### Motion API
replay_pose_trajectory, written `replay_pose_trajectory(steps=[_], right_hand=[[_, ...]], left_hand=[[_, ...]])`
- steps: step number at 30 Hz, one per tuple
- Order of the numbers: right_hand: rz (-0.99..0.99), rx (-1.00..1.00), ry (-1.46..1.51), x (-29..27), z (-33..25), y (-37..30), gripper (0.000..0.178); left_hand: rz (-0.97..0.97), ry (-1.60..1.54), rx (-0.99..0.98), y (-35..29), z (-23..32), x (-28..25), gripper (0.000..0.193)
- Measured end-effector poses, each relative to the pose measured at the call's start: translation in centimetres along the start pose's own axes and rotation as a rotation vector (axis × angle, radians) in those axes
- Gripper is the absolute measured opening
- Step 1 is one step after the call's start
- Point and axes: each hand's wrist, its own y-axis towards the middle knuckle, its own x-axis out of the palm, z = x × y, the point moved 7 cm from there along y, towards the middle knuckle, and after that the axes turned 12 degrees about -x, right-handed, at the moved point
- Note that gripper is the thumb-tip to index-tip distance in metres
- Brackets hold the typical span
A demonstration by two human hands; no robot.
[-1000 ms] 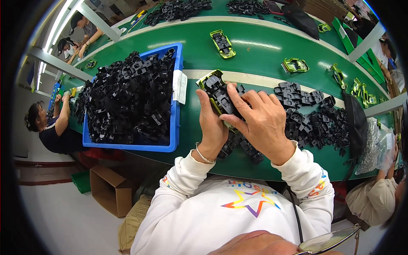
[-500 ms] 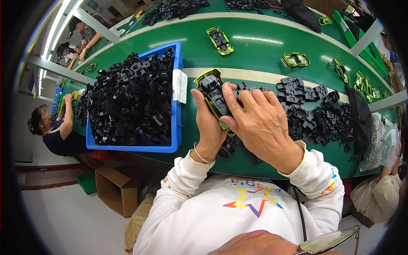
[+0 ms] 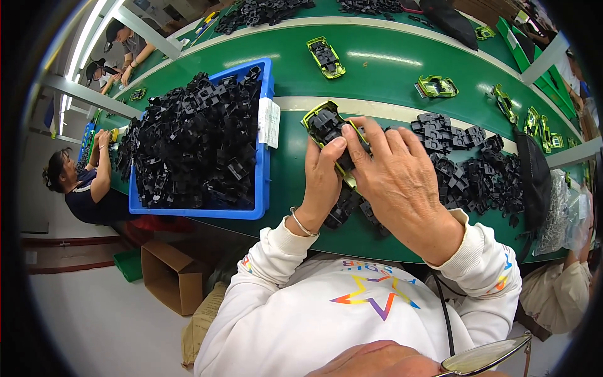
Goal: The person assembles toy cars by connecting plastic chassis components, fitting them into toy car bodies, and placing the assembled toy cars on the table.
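Between both hands I hold a lime-green toy car shell (image 3: pixel 306 119), tilted, its open underside up. A black plastic interior piece (image 3: pixel 325 124) sits inside it. My left hand (image 3: pixel 321 182) is wrapped round the shell from the left and below, its thumb on the black piece. My right hand (image 3: pixel 405 176) covers the shell's near end, its thumb and index finger pressing on the black piece; the other fingers lie over the right side. Just below the hands, loose black interior pieces (image 3: pixel 343 208) rest on the green table, partly hidden by my hands.
At left stands a blue crate (image 3: pixel 201 213) heaped with black interior pieces (image 3: pixel 195 144). More black pieces (image 3: pixel 480 179) lie to the right, beside a black bag (image 3: pixel 532 179). Green shells (image 3: pixel 326 58) (image 3: pixel 438 87) are spread along the far green surface. Co-workers (image 3: pixel 88 182) sit at left.
Both hands and the toy car shell have shifted slightly right. My left thumb has come from the shell's outer side onto the black piece, close to my right fingertips.
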Motion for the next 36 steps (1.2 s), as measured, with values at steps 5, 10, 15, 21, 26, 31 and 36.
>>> replay_pose_trajectory(steps=[5, 10, 15, 21, 26, 31, 36], right_hand=[[0.127, 0.042, 0.161, -0.4, 0.8, -0.4, 0.048], [0.352, 0.247, 1.097, 0.9, 6.2, -0.7, 0.034], [0.046, 0.633, 1.492, 3.9, 7.2, 1.0, 0.037], [0.059, 0.614, 1.690, 7.1, 6.9, 1.1, 0.031], [-0.029, 0.705, 1.721, 7.6, 7.1, 0.2, 0.027], [-0.078, 0.755, 1.723, 7.0, 5.9, -0.2, 0.037], [0.111, 0.546, 1.683, 6.8, 6.1, -1.5, 0.059]], left_hand=[[0.101, -0.007, -0.077, -0.2, -1.6, -1.4, 0.044], [-0.065, 0.012, -0.068, -0.4, 0.2, 0.7, 0.057], [-0.102, 0.153, -0.141, -0.9, -0.9, 1.3, 0.055], [-0.168, 0.247, -0.205, -0.5, -2.1, 0.3, 0.069], [-0.285, 0.338, -0.275, -0.3, -2.1, 1.0, 0.076], [-0.106, 0.142, -0.246, 0.3, -2.3, 0.1, 0.057], [0.007, 0.075, -0.044, 2.3, 0.0, 0.5, 0.050]])
